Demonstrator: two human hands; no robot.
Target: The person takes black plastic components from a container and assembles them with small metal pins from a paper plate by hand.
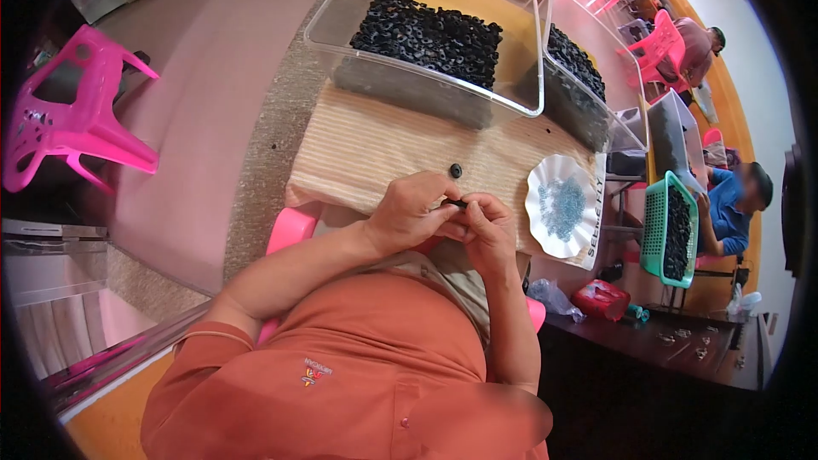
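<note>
My left hand (411,209) and my right hand (492,223) meet in front of my body at the near edge of the cloth-covered table (366,140). Their fingers are pinched together on a small dark black piece (454,203), mostly covered by the fingertips. Just beyond them a small black ring-shaped part (456,170) lies on the striped cloth. To the right of my right hand is a white fluted plate (545,243) holding many tiny clear bluish pieces.
A clear plastic bin (520,106) with a heap of black ring-shaped parts (426,34) stands at the back, with a second bin (626,55) beside it. At right, a person in blue (731,213) sits by a green basket (652,234). A pink stool (77,119) stands left.
</note>
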